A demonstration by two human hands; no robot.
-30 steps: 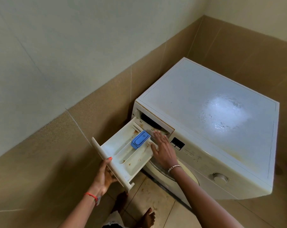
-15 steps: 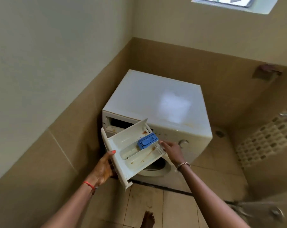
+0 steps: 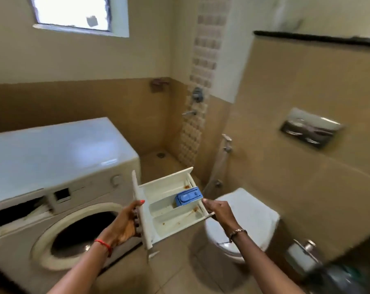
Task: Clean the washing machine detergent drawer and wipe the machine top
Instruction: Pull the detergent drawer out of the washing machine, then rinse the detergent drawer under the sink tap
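The white detergent drawer is out of the machine and held in the air between my hands. It has brown stains in its compartments and a blue softener cap at its far right. My left hand grips the drawer's front panel, thumb over its top edge. My right hand holds the drawer's back end. The white washing machine stands at the left, its top bare and its drawer slot open and dark.
A white toilet with closed lid stands right below the drawer. A hand spray hose and taps hang on the tiled wall behind. A toilet roll holder is at the lower right. Tiled floor lies beneath.
The drawer has come fully out of its slot and swung right, away from the machine, over toward the toilet. My view has turned right with it.
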